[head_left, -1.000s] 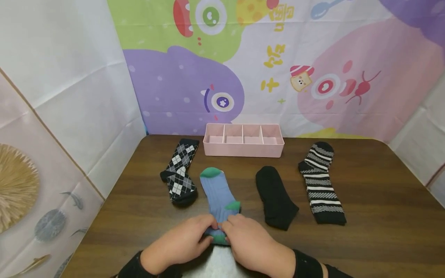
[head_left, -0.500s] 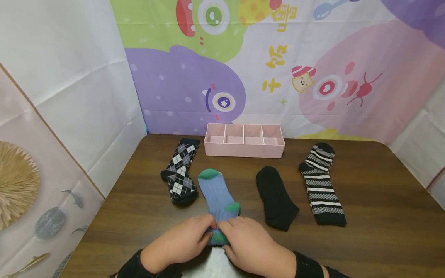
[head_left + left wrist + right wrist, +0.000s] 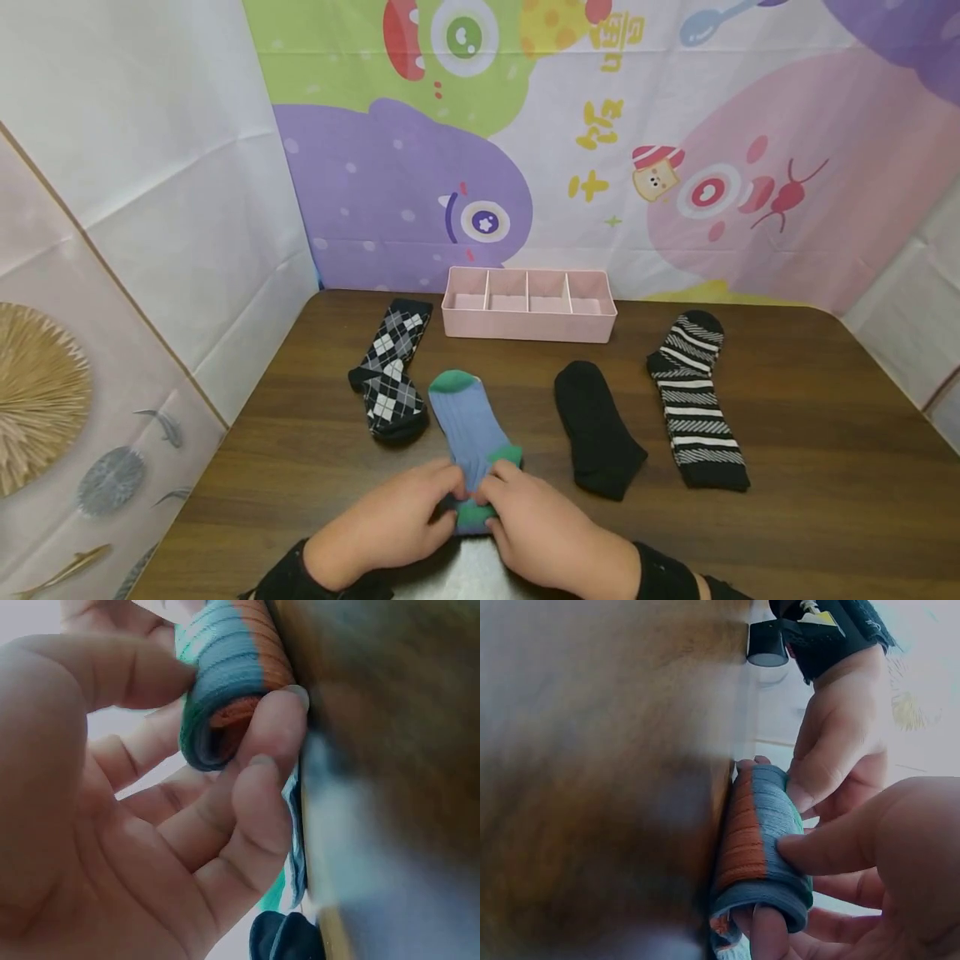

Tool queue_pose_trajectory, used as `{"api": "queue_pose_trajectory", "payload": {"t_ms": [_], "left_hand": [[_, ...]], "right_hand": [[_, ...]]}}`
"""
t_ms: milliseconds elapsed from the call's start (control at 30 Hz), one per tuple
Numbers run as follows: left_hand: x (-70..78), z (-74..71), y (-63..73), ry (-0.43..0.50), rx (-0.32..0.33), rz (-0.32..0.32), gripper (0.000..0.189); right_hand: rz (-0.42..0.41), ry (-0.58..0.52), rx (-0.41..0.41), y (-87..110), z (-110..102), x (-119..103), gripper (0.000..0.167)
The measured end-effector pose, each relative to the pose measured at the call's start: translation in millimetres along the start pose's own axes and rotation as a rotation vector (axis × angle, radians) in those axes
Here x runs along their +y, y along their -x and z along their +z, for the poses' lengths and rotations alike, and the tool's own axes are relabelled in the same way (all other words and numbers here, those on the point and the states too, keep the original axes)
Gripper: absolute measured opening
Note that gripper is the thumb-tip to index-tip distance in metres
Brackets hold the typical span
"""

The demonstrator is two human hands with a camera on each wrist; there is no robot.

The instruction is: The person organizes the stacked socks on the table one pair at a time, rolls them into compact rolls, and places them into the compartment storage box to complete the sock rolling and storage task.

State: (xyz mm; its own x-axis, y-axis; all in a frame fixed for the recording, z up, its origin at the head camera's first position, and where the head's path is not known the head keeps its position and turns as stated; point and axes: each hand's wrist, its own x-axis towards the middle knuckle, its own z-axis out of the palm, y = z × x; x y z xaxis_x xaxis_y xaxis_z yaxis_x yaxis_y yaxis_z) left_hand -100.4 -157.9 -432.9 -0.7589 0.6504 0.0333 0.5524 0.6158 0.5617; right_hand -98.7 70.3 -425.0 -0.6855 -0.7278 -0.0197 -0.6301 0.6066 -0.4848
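Observation:
A blue sock (image 3: 468,421) with green toe and heel lies lengthwise before me, its near end wound into a roll (image 3: 474,517). My left hand (image 3: 397,517) pinches the left end of that roll, thumb on the near side and fingers beyond. At its right end my right hand (image 3: 558,529) grips it the same way. The left wrist view looks into the coiled end of the ribbed roll (image 3: 225,656), where orange lining shows. In the right wrist view, one fingertip sits at the opening of the roll (image 3: 769,817), which is half orange, half blue-grey.
An argyle sock (image 3: 390,371) lies to the left of the blue one. Right of it are a plain black sock (image 3: 598,433) and a black-and-white striped sock (image 3: 697,400). A pink divided box (image 3: 528,325) stands at the back edge of the wooden table (image 3: 810,433).
The blue sock's toe has slid slightly toward me, and its heel now lies closer to my fingers. Both hands keep hold of the roll. The other socks stay put.

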Motion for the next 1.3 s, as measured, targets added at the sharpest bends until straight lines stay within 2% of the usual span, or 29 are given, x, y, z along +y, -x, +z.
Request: {"api": "queue_pose_trajectory", "payload": {"t_ms": [167, 333, 433, 600, 733, 967, 1300], "left_hand": [[-0.9, -0.3, -0.5, -0.003, -0.025, -0.018, 0.028], [-0.6, 1.1, -1.2, -0.059, 0.003, 0.023, 0.033], [-0.6, 2.4, -1.4, -0.087, 0.027, 0.038, 0.027], [-1.3, 2.9, -2.7, -0.087, 0.035, 0.038, 0.018], [-1.5, 1.4, -3.5, -0.097, 0.045, 0.045, 0.014], [-1.5, -0.3, -3.3, -0.091, 0.041, 0.068, 0.007], [-2.1, 0.3, -3.0, -0.061, 0.022, 0.069, 0.011]], "right_hand": [[0.018, -0.031, 0.006, 0.7, 0.1, 3.1, 0.013], [0.029, -0.046, 0.01, 0.4, -0.5, 3.9, 0.009], [0.021, 0.011, 0.022, -0.2, -0.6, 3.7, 0.007], [-0.036, 0.172, 0.083, -0.1, -1.4, 1.6, 0.007], [-0.074, 0.231, 0.111, 0.7, -3.4, -0.9, 0.011], [-0.072, 0.314, 0.081, 2.3, -5.6, -2.2, 0.028], [-0.047, 0.346, 0.039, -0.3, -4.8, -2.5, 0.023]]}}
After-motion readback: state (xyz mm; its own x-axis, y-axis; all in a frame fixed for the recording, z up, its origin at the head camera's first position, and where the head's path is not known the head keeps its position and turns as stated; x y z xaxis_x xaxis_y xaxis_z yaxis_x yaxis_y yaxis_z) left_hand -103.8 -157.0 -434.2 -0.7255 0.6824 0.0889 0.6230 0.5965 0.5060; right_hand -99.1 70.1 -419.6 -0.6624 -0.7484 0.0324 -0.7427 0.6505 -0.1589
